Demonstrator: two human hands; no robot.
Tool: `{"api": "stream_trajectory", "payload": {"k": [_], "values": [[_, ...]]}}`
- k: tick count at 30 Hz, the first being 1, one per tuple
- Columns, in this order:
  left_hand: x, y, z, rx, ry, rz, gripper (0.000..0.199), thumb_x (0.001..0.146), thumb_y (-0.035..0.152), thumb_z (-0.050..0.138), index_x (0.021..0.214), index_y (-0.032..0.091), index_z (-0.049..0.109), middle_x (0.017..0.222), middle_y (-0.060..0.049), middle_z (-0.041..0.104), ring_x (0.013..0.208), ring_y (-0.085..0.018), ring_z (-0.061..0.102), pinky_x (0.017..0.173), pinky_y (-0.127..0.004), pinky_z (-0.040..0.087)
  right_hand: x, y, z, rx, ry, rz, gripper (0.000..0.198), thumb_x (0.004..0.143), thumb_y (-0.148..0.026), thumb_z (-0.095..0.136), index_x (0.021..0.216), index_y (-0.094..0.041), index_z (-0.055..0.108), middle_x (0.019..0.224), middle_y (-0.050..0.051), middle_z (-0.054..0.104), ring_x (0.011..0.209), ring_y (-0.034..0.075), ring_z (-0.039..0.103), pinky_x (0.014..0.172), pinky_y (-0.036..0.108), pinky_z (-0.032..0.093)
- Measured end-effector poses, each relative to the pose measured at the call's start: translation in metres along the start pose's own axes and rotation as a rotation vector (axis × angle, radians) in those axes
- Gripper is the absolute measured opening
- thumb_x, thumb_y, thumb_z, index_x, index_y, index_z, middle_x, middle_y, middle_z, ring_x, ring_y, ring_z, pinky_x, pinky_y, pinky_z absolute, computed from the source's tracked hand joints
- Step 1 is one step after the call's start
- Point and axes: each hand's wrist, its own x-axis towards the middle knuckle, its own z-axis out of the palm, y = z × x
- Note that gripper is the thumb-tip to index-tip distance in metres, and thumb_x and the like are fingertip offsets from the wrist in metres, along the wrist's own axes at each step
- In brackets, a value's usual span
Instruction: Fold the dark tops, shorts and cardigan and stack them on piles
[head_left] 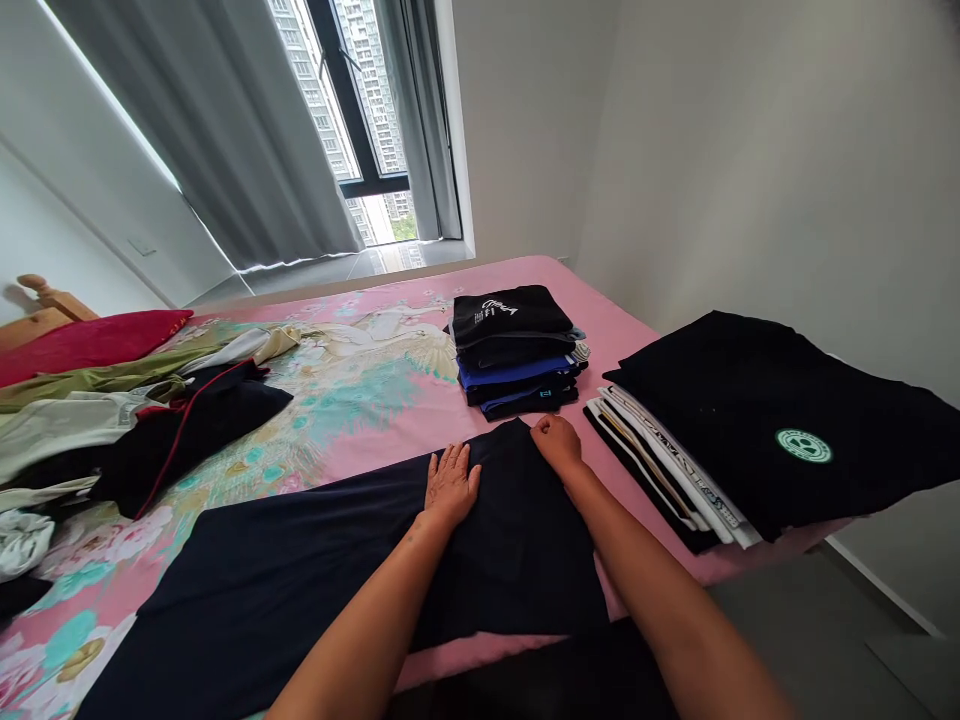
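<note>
A person's two bare hands work over a dark navy garment (300, 570) laid out across the near side of a bed (611, 295) with a pink floral sheet. The left hand (451, 484) lies palm down on the cloth, its fingers open and slightly spread, gripping nothing. The right hand (556, 442) is at the garment's far right corner, its fingers curled in against the edge; whether they pinch the fabric cannot be told. Just beyond the right hand sits a stack of folded clothes (517, 375), topped by a black piece with white lettering. To its right, near the bed's edge, a second pile of light and dark garments (664, 470) lies beneath a black shirt (720, 420) bearing a round green-and-white print. Loose, rumpled clothes (75, 425) in white, olive and black are heaped at left, near a red pillow (101, 340). Grey curtains (225, 120) flank a window (379, 90) facing high-rise buildings.
</note>
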Motion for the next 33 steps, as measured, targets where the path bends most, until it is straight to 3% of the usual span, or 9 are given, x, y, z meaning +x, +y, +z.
{"api": "stream_trajectory", "payload": {"k": [5, 10, 16, 20, 24, 29, 33], "values": [[-0.005, 0.000, 0.006, 0.096, -0.017, 0.012, 0.060, 0.089, 0.051, 0.036, 0.139, 0.017, 0.040, 0.146, -0.009, 0.039, 0.137, -0.025, 0.029, 0.114, -0.048, 0.015, 0.022, 0.003, -0.003, 0.026, -0.097, -0.033, 0.034, 0.085, -0.037, 0.039, 0.103, -0.024, 0.065, 0.103, 0.005, 0.065, 0.091, 0.020, 0.060, 0.070, 0.027, 0.043], [-0.004, 0.000, 0.006, 0.104, -0.002, 0.007, 0.060, 0.089, 0.050, 0.037, 0.139, 0.018, 0.040, 0.145, -0.009, 0.040, 0.137, -0.025, 0.029, 0.114, -0.048, 0.016, 0.038, -0.002, 0.005, 0.043, -0.217, -0.168, 0.036, 0.070, -0.024, 0.058, 0.105, -0.025, 0.065, 0.109, 0.003, 0.062, 0.101, 0.019, 0.056, 0.080, 0.027, 0.041], [-0.004, 0.000, 0.009, 0.120, 0.014, 0.023, 0.060, 0.089, 0.049, 0.037, 0.139, 0.015, 0.039, 0.144, -0.011, 0.041, 0.137, -0.026, 0.029, 0.114, -0.049, 0.017, 0.050, 0.006, 0.006, 0.145, -0.319, -0.260, 0.032, 0.073, -0.026, 0.060, 0.104, -0.027, 0.062, 0.094, -0.005, 0.066, 0.081, 0.011, 0.059, 0.070, 0.021, 0.041], [-0.003, -0.002, 0.011, 0.128, 0.031, 0.039, 0.059, 0.089, 0.048, 0.038, 0.139, 0.016, 0.039, 0.144, -0.010, 0.041, 0.137, -0.026, 0.030, 0.113, -0.050, 0.019, 0.050, 0.007, 0.010, 0.110, -0.267, -0.316, 0.029, 0.074, -0.026, 0.057, 0.103, -0.028, 0.063, 0.085, -0.005, 0.064, 0.079, 0.012, 0.057, 0.066, 0.022, 0.037], [-0.001, -0.001, 0.012, 0.168, 0.010, 0.041, 0.058, 0.090, 0.048, 0.038, 0.140, 0.018, 0.036, 0.146, -0.008, 0.039, 0.138, -0.025, 0.028, 0.114, -0.048, 0.018, 0.049, 0.006, 0.014, 0.073, -0.170, -0.440, 0.018, 0.075, -0.027, 0.057, 0.091, -0.027, 0.064, 0.093, -0.003, 0.063, 0.091, 0.014, 0.055, 0.069, 0.022, 0.035], [0.001, 0.005, 0.011, 0.230, 0.007, 0.002, 0.060, 0.090, 0.048, 0.036, 0.141, 0.015, 0.035, 0.146, -0.009, 0.038, 0.138, -0.025, 0.028, 0.115, -0.048, 0.016, 0.054, 0.011, 0.009, 0.105, -0.113, -0.255, 0.016, 0.081, -0.027, 0.051, 0.094, -0.026, 0.060, 0.090, -0.003, 0.065, 0.079, 0.014, 0.056, 0.063, 0.023, 0.033], [0.003, 0.007, 0.009, 0.248, -0.024, -0.014, 0.060, 0.090, 0.048, 0.037, 0.140, 0.015, 0.037, 0.146, -0.010, 0.037, 0.138, -0.026, 0.027, 0.114, -0.049, 0.016, 0.053, 0.011, 0.007, 0.069, -0.085, -0.248, 0.015, 0.082, -0.027, 0.049, 0.093, -0.026, 0.060, 0.096, -0.002, 0.064, 0.082, 0.015, 0.056, 0.062, 0.023, 0.033]]}}
